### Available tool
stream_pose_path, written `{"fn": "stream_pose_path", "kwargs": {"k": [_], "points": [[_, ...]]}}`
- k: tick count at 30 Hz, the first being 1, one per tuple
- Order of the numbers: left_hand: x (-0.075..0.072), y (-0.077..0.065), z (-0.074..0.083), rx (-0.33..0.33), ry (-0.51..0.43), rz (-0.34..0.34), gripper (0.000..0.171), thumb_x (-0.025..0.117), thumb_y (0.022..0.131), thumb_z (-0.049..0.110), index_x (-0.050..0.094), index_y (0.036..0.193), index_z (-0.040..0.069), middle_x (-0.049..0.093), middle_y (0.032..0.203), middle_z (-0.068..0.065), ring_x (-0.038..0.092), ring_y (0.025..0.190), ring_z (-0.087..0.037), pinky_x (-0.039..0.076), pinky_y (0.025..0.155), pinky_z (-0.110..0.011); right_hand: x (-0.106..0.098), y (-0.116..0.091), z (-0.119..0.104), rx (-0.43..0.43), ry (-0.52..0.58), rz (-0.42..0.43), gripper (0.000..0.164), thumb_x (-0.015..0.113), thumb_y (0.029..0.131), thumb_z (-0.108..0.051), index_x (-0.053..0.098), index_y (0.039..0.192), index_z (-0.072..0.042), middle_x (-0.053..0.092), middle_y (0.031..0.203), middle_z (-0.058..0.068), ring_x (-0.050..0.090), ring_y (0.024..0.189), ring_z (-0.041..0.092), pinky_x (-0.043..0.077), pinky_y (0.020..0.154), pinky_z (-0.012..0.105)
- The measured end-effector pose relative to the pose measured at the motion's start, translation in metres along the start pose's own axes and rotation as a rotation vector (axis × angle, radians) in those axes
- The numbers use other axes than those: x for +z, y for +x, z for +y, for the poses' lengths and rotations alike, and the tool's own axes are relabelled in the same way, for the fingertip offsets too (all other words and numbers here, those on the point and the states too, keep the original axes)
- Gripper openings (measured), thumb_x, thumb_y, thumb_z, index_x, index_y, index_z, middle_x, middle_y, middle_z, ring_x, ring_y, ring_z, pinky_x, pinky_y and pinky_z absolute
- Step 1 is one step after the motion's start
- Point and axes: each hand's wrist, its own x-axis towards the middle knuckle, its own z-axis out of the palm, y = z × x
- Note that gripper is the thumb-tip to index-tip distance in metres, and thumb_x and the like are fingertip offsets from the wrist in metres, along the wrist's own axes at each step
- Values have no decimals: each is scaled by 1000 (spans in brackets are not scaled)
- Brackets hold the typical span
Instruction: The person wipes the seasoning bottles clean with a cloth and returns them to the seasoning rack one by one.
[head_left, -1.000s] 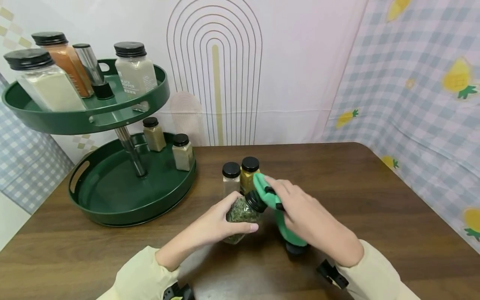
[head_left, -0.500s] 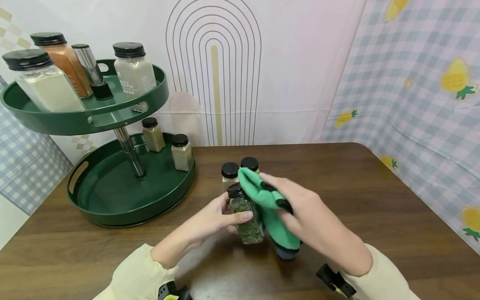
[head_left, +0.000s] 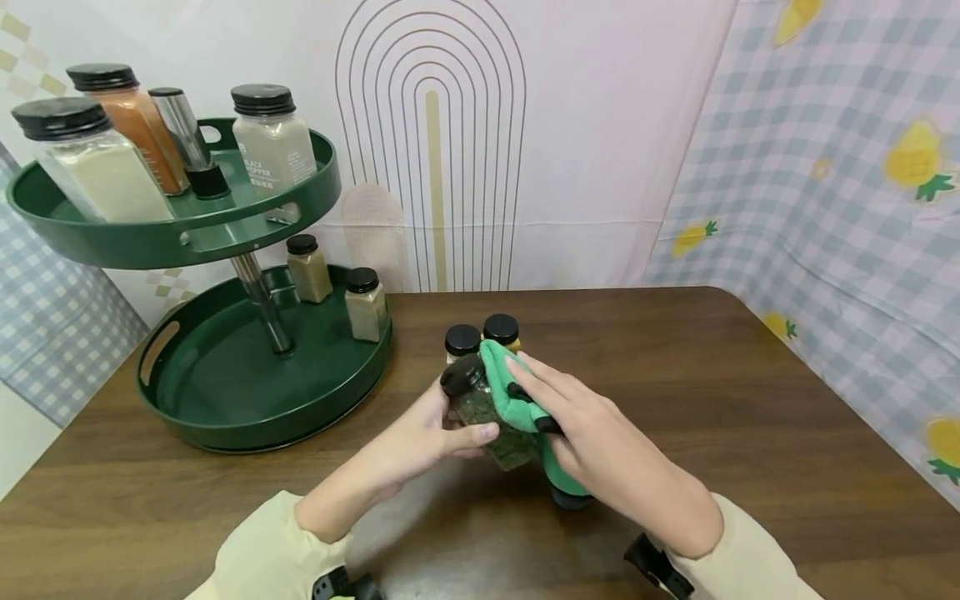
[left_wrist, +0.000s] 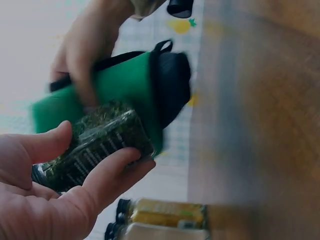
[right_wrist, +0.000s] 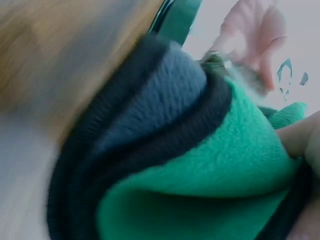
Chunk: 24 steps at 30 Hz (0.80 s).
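Note:
My left hand (head_left: 431,425) grips a clear jar of dried green herbs (left_wrist: 100,145) with a black lid, tilted above the table. My right hand (head_left: 592,425) holds a folded green cloth (head_left: 506,387) with dark edging against the jar's right side. In the left wrist view, white print shows on the jar, and the cloth's grey-blue underside is folded outward. The right wrist view is mostly filled by the cloth (right_wrist: 215,155), with the jar half hidden behind it. Just behind the hands stand a pale-filled jar (head_left: 462,340) and a yellow-filled jar (left_wrist: 167,214).
A two-tier green rack (head_left: 247,433) stands on the left of the wooden table (head_left: 645,358). Its upper tray holds large spice jars (head_left: 273,154) and a metal grinder (head_left: 183,133). Two small jars (head_left: 366,312) sit on the lower tray. Printed cloth hangs behind.
The herb jar has been turned in my left hand, its lid now pointing up and left. The cloth has moved left onto the jar's side, along with my right hand.

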Motion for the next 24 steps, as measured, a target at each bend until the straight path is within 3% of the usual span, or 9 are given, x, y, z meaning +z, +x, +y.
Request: {"fn": "stream_pose_path", "kwargs": {"k": [4,7,12,17,21,24], "points": [[-6,-1,3,11,5,75,75,63,88,13,15,146,8,37,137,-25,55,106,-25,49,88,-47,5,1,8,87,-53,-108,66,54,81,11,39,142,-12,49,138,11,52,120,27,49,88,42],[-9,-1,4,3,-2,73,76,63,89,15,14,147,10,36,138,-25,54,110,-27,48,89,-47,8,1,8,125,-17,-121,66,50,81,13,39,141,-11,50,136,10,52,121,26,48,90,42],[-7,2,-1,-12,9,31,73,60,90,12,13,146,8,36,139,-24,53,113,-27,47,90,-48,6,1,-9,126,85,-2,68,50,83,11,35,144,-16,49,138,4,52,121,19,48,91,38],[-4,1,-4,-7,44,23,65,57,89,7,19,141,7,38,135,-21,54,108,-24,49,89,-45,1,-2,-31,-3,75,144,71,55,78,10,34,143,-12,50,137,3,54,119,18,49,90,34],[-3,1,-3,1,77,47,63,58,89,8,22,140,12,38,134,-17,51,108,-24,49,86,-42,2,-2,-32,-49,55,170,73,56,74,13,35,141,-8,46,140,5,52,121,19,49,90,34],[-2,1,-3,10,90,47,65,59,89,8,21,142,12,37,137,-17,51,110,-26,50,86,-43,7,1,-25,-14,60,162,71,56,76,13,37,140,-10,45,141,6,52,122,21,50,88,35]]}}
